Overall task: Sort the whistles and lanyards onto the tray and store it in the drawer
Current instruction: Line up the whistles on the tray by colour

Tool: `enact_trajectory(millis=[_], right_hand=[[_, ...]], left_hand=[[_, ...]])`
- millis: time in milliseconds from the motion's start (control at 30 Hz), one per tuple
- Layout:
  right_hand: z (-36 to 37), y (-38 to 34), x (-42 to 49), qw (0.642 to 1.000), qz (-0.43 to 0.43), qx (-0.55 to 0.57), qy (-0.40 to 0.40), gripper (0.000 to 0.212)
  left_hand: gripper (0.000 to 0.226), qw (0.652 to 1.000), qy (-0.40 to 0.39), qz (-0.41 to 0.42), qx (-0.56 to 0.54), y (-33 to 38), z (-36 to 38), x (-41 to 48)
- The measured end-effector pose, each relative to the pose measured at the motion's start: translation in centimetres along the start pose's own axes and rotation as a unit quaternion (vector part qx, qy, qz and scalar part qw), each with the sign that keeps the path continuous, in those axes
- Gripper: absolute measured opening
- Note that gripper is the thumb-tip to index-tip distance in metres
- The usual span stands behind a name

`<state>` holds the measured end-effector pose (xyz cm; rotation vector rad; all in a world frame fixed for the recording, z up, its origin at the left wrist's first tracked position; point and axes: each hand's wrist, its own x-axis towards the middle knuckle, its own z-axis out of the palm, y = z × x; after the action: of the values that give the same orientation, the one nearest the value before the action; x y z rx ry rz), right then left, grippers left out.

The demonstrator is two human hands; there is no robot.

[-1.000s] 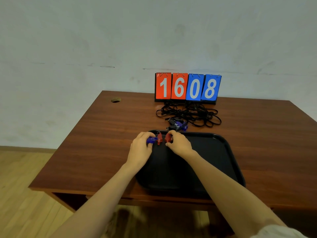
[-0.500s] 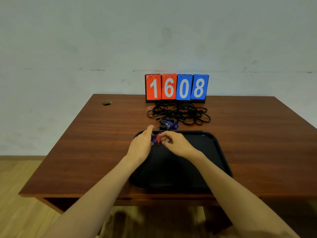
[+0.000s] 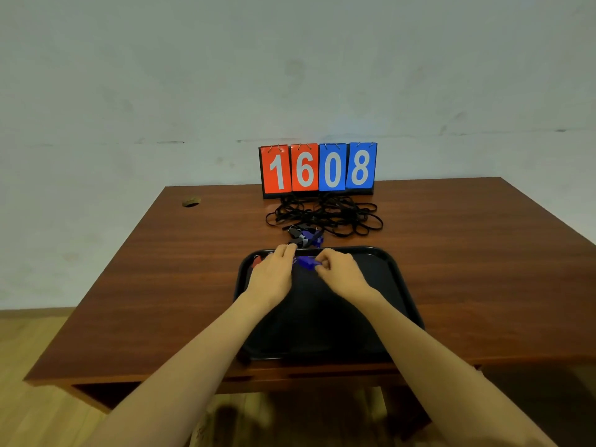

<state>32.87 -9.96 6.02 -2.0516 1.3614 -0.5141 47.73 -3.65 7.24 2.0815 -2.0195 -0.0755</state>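
Fingers of my left hand (image 3: 270, 276) lie flat and loose at the tray's (image 3: 400, 285) far left corner, gripping nothing, likely to settle the red whistle (image 3: 257, 261) half hidden beside them. My right hand (image 3: 340, 272) pinches a blue whistle (image 3: 306, 262) over the tray's far edge, seemingly to line it up. More whistles (image 3: 304, 237) and black lanyards (image 3: 325, 216) wait beyond, too tangled to count.

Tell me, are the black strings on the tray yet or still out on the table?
Still out. The lanyards lie in a tangled heap on the table, between the scoreboard and the tray's far rim.
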Motion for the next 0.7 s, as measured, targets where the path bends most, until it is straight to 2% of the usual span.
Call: enact_trajectory(millis=[100, 200, 367, 500, 700], right_hand=[[-1.2, 2.1, 0.2, 0.997, 0.064, 0.021, 0.047, 0.006], [-2.3, 3.9, 0.5, 0.991, 0.106, 0.041, 0.072, 0.007], [-2.9, 5.4, 1.2, 0.985, 0.134, 0.069, 0.086, 0.015], [-2.4, 6.2, 1.5, 0.982, 0.124, 0.111, 0.093, 0.008], [-1.8, 7.0, 2.2, 0.982, 0.094, 0.133, 0.093, 0.013]], left_hand=[[0.044, 0.993, -0.011, -0.011, 0.113, -0.3, 0.3, 1.3], [0.037, 0.989, -0.031, -0.013, 0.147, -0.5, 0.6, 3.4], [0.037, 0.993, -0.057, -0.011, 0.105, 0.4, 1.2, 7.8], [0.039, 0.995, -0.067, 0.002, 0.067, 1.3, 2.8, 10.7], [0.050, 0.995, -0.092, -0.015, 0.043, 1.8, 5.2, 13.9]])
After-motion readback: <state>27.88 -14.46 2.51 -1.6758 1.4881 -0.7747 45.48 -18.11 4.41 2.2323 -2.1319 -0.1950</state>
